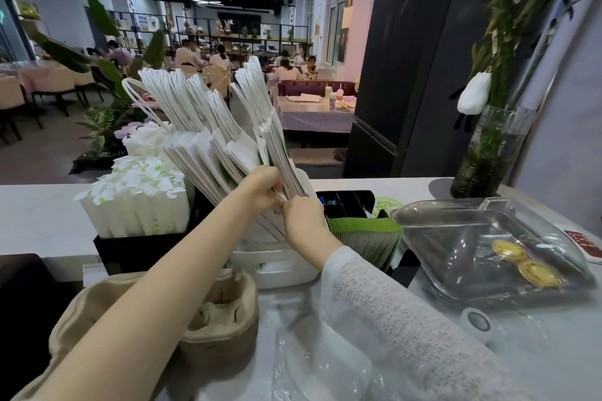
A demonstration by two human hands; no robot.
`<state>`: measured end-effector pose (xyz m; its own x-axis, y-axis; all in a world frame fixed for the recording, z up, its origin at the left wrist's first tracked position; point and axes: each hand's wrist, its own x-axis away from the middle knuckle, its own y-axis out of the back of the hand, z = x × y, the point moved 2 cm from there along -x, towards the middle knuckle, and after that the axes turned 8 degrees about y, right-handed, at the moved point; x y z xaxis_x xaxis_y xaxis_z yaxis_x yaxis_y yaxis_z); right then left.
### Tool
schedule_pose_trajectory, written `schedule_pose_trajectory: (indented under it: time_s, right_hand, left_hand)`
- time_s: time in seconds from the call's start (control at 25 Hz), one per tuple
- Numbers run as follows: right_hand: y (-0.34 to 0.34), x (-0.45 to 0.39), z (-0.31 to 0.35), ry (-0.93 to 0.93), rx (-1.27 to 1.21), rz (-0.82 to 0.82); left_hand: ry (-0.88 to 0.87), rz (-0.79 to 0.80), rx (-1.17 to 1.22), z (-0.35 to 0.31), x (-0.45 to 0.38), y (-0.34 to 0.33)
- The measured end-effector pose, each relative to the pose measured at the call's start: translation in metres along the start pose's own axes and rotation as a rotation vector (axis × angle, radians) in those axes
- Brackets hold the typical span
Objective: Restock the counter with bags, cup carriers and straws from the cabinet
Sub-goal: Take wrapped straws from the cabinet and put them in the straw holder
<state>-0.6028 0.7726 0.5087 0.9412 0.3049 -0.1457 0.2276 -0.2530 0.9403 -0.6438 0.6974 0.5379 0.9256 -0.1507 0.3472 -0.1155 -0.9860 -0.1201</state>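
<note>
1. Paper bags (pixel 228 140), white and flat, stand fanned in the white bin (pixel 277 264) on the counter (pixel 39 212); my left hand (pixel 264 185) grips the rightmost bundle, fingers curled round its edge.
2. My right hand (pixel 304 221) pinches the lower edges of that same bundle, though I cannot quite see the fingertips behind the paper.
3. Risk, as I judge it: the bags lean hard to the right, so letting go too soon could spill them over the green cards (pixel 365 238) just beside the bin.
4. Pushing more in could jam or crease them, since the bin looks packed tight.
5. Wrapped straws (pixel 136 202) fill the black holder (pixel 136 251) to the left, touching the bags' flank, so there is little room to shift that way.
6. Cup carriers (pixel 224 309), brown pulp, sit stacked under my left forearm; a careless elbow could knock them.
7. To the right, the clear lidded tray (pixel 488 254) with egg tarts (pixel 524 260) sits near my sleeve (pixel 407 329).
</note>
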Motion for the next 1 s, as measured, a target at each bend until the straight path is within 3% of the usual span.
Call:
schedule_pose_trajectory:
  time_s: [0.28,0.48,0.8,1.0]
  right_hand:
    - [-0.032,0.007,-0.016,-0.069,-0.095,-0.028]
    - [-0.036,0.01,-0.017,-0.062,-0.075,-0.056]
    - [-0.039,0.008,-0.009,-0.121,-0.156,-0.077]
    - [-0.037,0.01,-0.008,-0.206,-0.25,-0.043]
  left_hand:
    - [0.007,0.045,0.232,0.004,-0.021,-0.006]
    - [0.007,0.06,0.267,0.01,-0.019,-0.008]
    - [0.002,0.049,0.13,0.049,0.002,0.008]
    - [-0.069,0.012,-0.001,0.05,0.062,0.033]
